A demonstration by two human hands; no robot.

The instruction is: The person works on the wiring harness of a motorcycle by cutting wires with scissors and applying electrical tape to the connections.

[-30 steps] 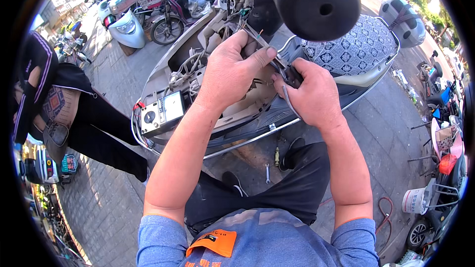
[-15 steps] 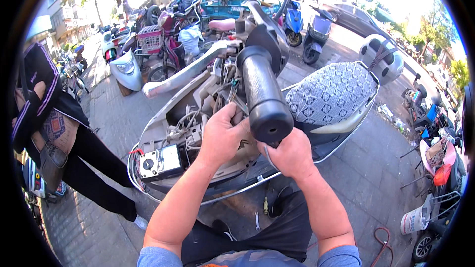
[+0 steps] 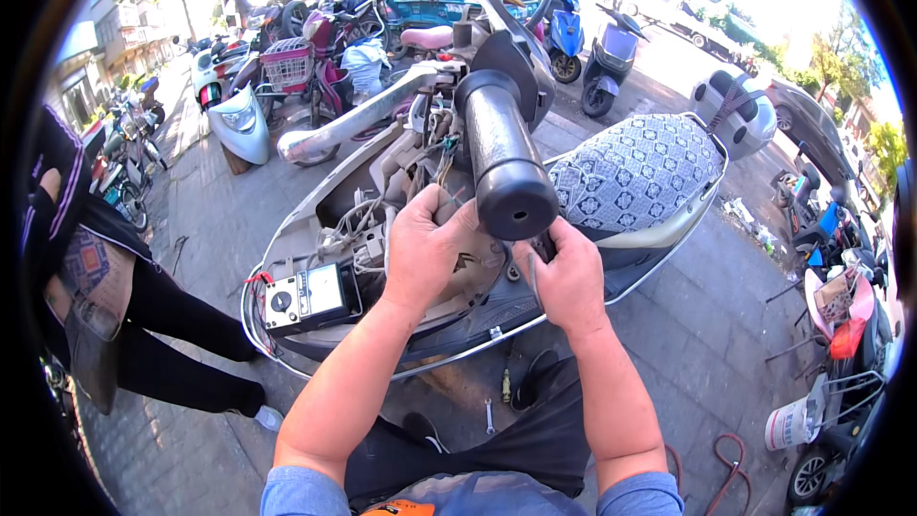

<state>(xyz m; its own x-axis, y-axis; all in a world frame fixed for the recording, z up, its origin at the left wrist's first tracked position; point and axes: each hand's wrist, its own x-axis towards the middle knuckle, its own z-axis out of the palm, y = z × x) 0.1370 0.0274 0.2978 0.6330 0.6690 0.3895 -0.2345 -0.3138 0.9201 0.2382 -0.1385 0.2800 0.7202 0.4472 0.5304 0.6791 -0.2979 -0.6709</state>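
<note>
An electric scooter with its front cover off stands before me, loose wires showing in its opened body. Its black handlebar grip points toward me and hides some of my fingertips. My left hand is closed in a pinch just left of the grip, where wires run down to the fingers; what lies between them is hidden. Under the grip's right side, my right hand is closed round a dark thing with a thin, curved grey strip, its kind unclear. A multimeter with a dial rests on the scooter's body at left.
Behind the grip is the patterned seat. A person in black trousers stands close at left. A wrench lies on the paving by my feet. Parked scooters, a pink bike basket and a white bucket surround the spot.
My right hand has shifted slightly up and away from my left, showing more of the dark thing in it. My left hand stays near the wires. The person at left has shifted a little.
</note>
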